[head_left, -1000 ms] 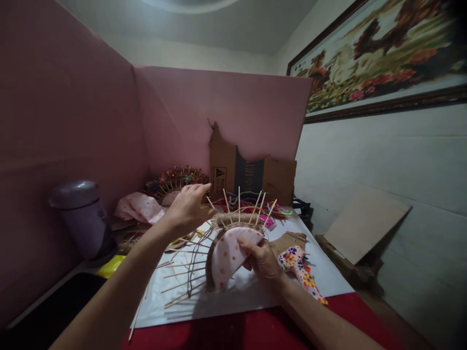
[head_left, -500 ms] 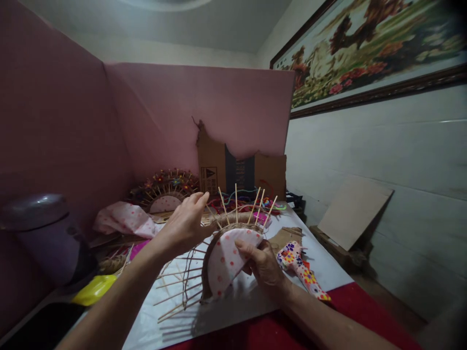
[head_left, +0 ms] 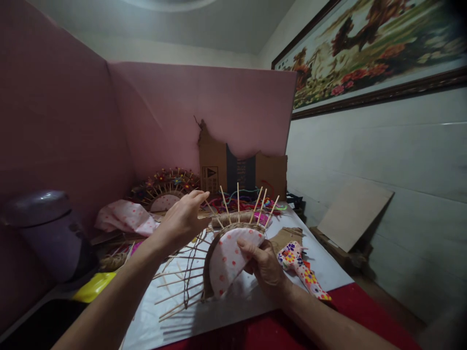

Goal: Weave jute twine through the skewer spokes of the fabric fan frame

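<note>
My right hand (head_left: 268,267) grips the straight lower edge of a half-round piece (head_left: 231,255) covered in white cloth with pink-red dots, thumb on its face. Thin wooden sticks (head_left: 239,204) fan out from its curved rim, with brown cord (head_left: 188,272) woven between those on the left. My left hand (head_left: 186,211) is at the upper left sticks, its fingers bent together close to one stick's tip; what they hold, if anything, is hidden. A roll of brown twine (head_left: 233,219) lies just behind the upright sticks.
A flower-patterned glue gun (head_left: 302,270) lies right on the white table cover (head_left: 248,311), beside a cardboard scrap (head_left: 286,239). Behind are a similar decorated fan piece (head_left: 164,201), dotted cloth (head_left: 126,217) and torn cardboard (head_left: 270,172). A lidded bin (head_left: 47,238) stands left.
My left hand has shifted slightly left and down beside the sticks, uncovering more of the twine roll. My right hand keeps its grip on the half-round piece.
</note>
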Available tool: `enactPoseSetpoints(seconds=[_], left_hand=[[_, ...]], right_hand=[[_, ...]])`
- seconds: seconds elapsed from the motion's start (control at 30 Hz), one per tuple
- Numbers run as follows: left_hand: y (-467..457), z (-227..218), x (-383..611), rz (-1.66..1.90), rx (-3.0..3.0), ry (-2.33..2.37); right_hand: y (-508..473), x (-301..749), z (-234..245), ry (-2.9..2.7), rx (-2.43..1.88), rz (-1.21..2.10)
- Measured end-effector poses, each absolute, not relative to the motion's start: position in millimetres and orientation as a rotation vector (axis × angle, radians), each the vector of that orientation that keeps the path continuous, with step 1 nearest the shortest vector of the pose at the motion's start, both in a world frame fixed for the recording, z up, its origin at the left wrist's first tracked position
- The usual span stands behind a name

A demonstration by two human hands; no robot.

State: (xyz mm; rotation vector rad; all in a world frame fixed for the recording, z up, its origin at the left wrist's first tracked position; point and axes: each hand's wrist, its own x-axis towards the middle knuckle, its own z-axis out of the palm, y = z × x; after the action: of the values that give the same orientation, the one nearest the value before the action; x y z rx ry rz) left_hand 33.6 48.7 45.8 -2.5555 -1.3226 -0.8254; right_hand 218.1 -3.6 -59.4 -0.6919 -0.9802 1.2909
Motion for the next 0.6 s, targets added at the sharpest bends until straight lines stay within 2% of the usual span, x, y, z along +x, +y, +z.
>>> enactPoseSetpoints(seconds=[0.6], left_hand=[[37,52,40,-0.771,-2.481,-1.357]], right_hand=[[-5,217,-60,-0.979,-0.718,1.308]])
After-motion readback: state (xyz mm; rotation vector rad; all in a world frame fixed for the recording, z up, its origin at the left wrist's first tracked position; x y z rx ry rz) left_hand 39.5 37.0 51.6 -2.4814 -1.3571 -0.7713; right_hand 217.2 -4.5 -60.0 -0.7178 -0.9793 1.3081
